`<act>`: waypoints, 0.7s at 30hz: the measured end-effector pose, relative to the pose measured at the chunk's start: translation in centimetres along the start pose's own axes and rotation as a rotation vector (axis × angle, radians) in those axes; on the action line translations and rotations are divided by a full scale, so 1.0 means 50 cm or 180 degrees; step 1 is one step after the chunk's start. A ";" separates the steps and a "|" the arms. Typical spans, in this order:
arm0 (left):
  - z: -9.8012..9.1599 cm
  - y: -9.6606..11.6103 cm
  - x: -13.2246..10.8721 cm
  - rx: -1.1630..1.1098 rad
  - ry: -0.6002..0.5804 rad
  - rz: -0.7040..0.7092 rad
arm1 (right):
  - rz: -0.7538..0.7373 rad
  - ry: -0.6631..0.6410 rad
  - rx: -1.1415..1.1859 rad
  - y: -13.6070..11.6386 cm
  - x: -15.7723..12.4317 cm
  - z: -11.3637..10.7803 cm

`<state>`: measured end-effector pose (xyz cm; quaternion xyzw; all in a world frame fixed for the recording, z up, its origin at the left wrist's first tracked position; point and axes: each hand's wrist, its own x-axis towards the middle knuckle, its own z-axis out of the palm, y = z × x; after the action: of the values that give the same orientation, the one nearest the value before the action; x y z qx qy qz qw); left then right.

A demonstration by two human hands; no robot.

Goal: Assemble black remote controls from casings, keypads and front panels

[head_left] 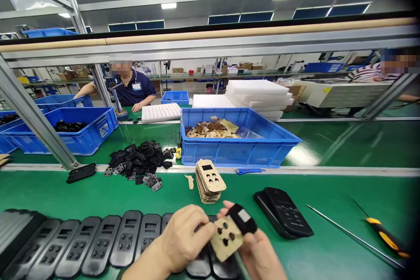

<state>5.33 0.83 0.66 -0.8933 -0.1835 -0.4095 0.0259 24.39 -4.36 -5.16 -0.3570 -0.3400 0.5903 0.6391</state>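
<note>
My right hand point(260, 251) grips a small panel, its upper end black point(241, 218) with a pale window. Tan backing paper point(226, 238) with several round holes covers the rest of it. At the paper's left edge, the fingers of my left hand point(187, 234) are closed in a pinch. Just beyond my hands stands a stack of similar tan-backed panels point(211, 179), with a dark window and holes on the top one. Black device housings point(126, 240) with slots and round buttons lie in a row, partly hidden behind my left forearm.
A blue bin point(236, 151) holds tan scraps. Small black pieces point(141, 159) lie heaped left. A blue cutter point(249, 171), black pouches point(284, 212), a metal rod point(354, 236) and a yellow-black screwdriver point(387, 236) lie right. A co-worker point(133, 87) sits opposite.
</note>
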 end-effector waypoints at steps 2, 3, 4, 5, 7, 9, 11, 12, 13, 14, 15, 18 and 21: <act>-0.009 -0.010 -0.004 -0.0043 0.0118 -0.0284 | -0.0126 0.0327 0.0064 -0.011 0.001 -0.015; -0.012 -0.014 -0.005 -0.0070 0.0123 -0.0395 | -0.0153 0.0408 0.0055 -0.014 0.000 -0.019; -0.014 -0.017 -0.004 -0.0121 0.0066 -0.0461 | -0.0123 0.0382 0.0025 -0.015 0.000 -0.019; -0.013 -0.019 -0.001 -0.0190 -0.0056 -0.0465 | -0.0055 0.0271 -0.0009 -0.014 -0.002 -0.016; -0.007 -0.016 0.006 -0.0340 -0.0345 -0.0354 | 0.0108 -0.0062 -0.0025 -0.007 -0.005 -0.001; 0.003 -0.010 0.014 -0.0433 -0.0471 -0.0292 | 0.0195 -0.0295 0.0021 0.003 -0.010 0.015; 0.012 -0.002 0.020 -0.0419 -0.0491 -0.0345 | 0.0221 -0.0406 -0.0030 0.012 -0.014 0.028; 0.015 0.002 0.021 -0.0384 -0.0528 -0.0374 | 0.0232 -0.0444 -0.0087 0.016 -0.016 0.032; 0.017 0.005 0.022 -0.0336 -0.0588 -0.0370 | 0.0238 -0.0450 -0.0129 0.019 -0.017 0.035; 0.018 0.007 0.022 -0.0280 -0.0655 -0.0331 | 0.0231 -0.0410 -0.0124 0.020 -0.017 0.036; 0.017 0.009 0.020 -0.0232 -0.0702 -0.0267 | 0.0202 -0.0317 -0.0055 0.021 -0.016 0.035; 0.003 0.005 0.005 -0.0267 -0.0677 -0.0136 | -0.0019 0.0196 0.0333 0.013 -0.006 0.019; -0.022 -0.025 -0.024 -0.0514 -0.0503 -0.0332 | -0.0517 0.0922 0.0456 -0.016 0.007 -0.022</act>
<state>3.37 1.40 0.37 -0.9112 -0.1976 -0.3520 -0.0820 25.77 -4.12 -5.01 -0.3633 -0.2291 0.5018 0.7508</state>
